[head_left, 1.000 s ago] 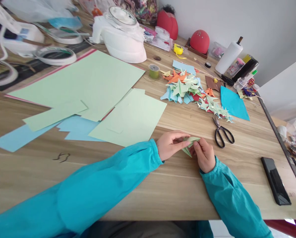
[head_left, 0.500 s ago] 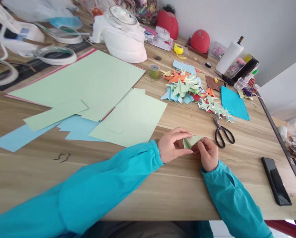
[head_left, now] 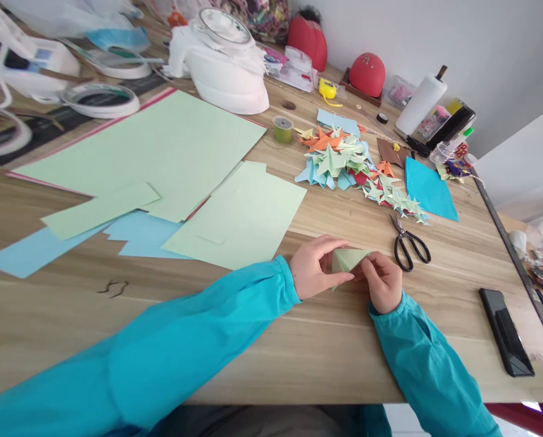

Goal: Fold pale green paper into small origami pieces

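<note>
A pair of black-handled scissors (head_left: 402,235) lies just beyond the right hand (head_left: 382,283) as a person in turquoise sleeves (head_left: 175,346) works a piece of folded green paper (head_left: 346,260) just above the near part of a desk. The right thumb and fingers pinch the paper's right tip; the left hand (head_left: 315,270) curves around its other end, thumb and fingers parted, the paper held between them.

Farther back sits a heap of folded paper shapes (head_left: 332,161), beside a bright blue sheet (head_left: 430,189) and a spool (head_left: 283,130). Pale green sheets (head_left: 153,142) and light blue strips (head_left: 43,250) overlap at left, and a dark phone (head_left: 506,332) lies at right. A yellow tape measure (head_left: 327,90), a red dome (head_left: 366,74) and a ribbed white cylinder (head_left: 419,104) line the rear.

The wood-grained desktop (head_left: 253,349) runs back to a plain pale wall (head_left: 408,30).

The paper in hand shows creased, angular facets; the heaped pieces are sharply pointed in green, orange, blue and red, while the sleeves look smooth, gathered at the cuffs.
</note>
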A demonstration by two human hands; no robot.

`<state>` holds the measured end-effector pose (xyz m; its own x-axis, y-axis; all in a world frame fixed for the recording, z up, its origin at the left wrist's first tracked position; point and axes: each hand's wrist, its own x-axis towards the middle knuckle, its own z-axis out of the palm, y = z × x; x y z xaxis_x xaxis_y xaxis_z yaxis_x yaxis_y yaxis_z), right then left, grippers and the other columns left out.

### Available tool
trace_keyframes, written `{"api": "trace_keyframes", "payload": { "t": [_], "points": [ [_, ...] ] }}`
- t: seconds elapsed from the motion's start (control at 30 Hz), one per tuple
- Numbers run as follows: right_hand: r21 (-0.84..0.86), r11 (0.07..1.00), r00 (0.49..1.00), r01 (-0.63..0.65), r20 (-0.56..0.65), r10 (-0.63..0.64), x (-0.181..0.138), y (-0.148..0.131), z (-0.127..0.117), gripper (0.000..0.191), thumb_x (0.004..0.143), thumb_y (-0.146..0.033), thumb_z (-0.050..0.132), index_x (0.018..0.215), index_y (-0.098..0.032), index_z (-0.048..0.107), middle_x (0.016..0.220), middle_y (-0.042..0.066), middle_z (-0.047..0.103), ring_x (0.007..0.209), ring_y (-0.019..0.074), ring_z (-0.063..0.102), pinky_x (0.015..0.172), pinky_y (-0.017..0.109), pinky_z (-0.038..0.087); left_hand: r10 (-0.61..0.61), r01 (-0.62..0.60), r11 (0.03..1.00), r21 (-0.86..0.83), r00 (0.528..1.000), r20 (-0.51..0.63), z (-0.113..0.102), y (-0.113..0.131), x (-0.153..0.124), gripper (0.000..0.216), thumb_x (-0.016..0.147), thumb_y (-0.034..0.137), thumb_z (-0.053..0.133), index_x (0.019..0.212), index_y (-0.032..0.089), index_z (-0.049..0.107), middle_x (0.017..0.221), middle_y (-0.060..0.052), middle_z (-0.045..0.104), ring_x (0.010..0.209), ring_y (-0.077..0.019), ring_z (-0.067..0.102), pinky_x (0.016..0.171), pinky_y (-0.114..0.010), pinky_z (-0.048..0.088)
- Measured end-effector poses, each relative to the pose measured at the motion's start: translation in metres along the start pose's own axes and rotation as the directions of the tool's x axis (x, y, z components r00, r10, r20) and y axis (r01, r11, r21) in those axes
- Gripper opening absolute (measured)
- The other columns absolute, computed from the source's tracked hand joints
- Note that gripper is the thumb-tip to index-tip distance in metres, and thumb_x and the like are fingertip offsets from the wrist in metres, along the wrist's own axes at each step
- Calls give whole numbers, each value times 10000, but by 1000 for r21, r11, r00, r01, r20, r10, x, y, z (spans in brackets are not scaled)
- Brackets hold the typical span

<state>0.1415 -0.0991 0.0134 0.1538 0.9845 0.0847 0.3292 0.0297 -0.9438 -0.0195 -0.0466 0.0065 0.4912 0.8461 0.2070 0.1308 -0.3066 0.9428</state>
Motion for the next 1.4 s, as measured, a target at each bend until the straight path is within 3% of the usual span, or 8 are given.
{"api": "trace_keyframes", "payload": {
  "t": [0.23, 0.57, 0.7, 0.8, 1.0, 1.2, 1.4],
  "points": [
    [17, 1000, 1000, -13, 18, 13, 0, 1, 0, 220, 807, -370, 547, 672, -198, 574, 565, 13, 639, 468, 141, 575, 462, 268, 496, 51, -52, 997, 58, 999, 15, 2, -5, 0, 387, 654, 288, 674, 1019, 167, 627, 976, -70, 617, 792, -175, 574, 623, -269, 485],
    [74, 997, 997, -29, -70, 34, 1, 2, 0, 173, 769, -370, 588, 753, -198, 586, 578, 4, 626, 457, 138, 570, 446, 268, 505, 37, -39, 999, 6, 991, 129, -3, 0, 0, 357, 737, 268, 602, 1080, 169, 615, 973, -61, 622, 697, -128, 564, 574, -228, 462],
    [-23, 1000, 1000, 13, -12, -13, 0, 6, 2, 182, 770, -370, 586, 800, -191, 601, 611, 6, 615, 511, 134, 565, 483, 259, 490, 24, -26, 1000, 16, 991, 129, -2, -2, 0, 392, 712, 294, 626, 1083, 169, 615, 1000, -68, 624, 680, -127, 563, 560, -230, 462],
    [-118, 992, 999, 37, 34, -33, 1, 9, 2, 200, 770, -377, 587, 721, -183, 603, 556, -6, 570, 534, 133, 545, 511, 250, 477, 19, -24, 999, 37, 992, 126, 0, -5, 0, 405, 690, 312, 641, 1063, 157, 626, 973, -73, 636, 662, -128, 559, 548, -232, 462],
    [-78, 997, 999, -19, 40, 23, 2, 6, -1, 304, 833, -427, 501, 688, -177, 594, 543, -11, 559, 493, 122, 518, 464, 232, 435, -58, 70, 995, -70, 986, 154, 0, -6, -1, 404, 736, 322, 582, 1088, 129, 620, 988, -78, 660, 629, -115, 580, 533, -221, 473],
    [-11, 1000, 998, 9, 55, -8, -1, 2, 1, 237, 842, -407, 507, 830, -187, 595, 627, 5, 619, 526, 139, 577, 498, 256, 476, -180, 219, 940, -262, 970, 165, -3, -7, 2, 390, 734, 282, 572, 1076, 105, 630, 1034, -97, 674, 890, -211, 632, 744, -313, 526],
    [-24, 999, 998, 42, 52, -40, -2, 0, 3, 202, 835, -386, 526, 881, -197, 580, 687, 17, 651, 535, 140, 591, 506, 263, 493, -166, 209, 906, -368, 976, 144, -2, -17, 4, 353, 725, 211, 544, 1055, 145, 651, 1076, -61, 670, 1054, -223, 586, 941, -367, 456]
  ]
}}
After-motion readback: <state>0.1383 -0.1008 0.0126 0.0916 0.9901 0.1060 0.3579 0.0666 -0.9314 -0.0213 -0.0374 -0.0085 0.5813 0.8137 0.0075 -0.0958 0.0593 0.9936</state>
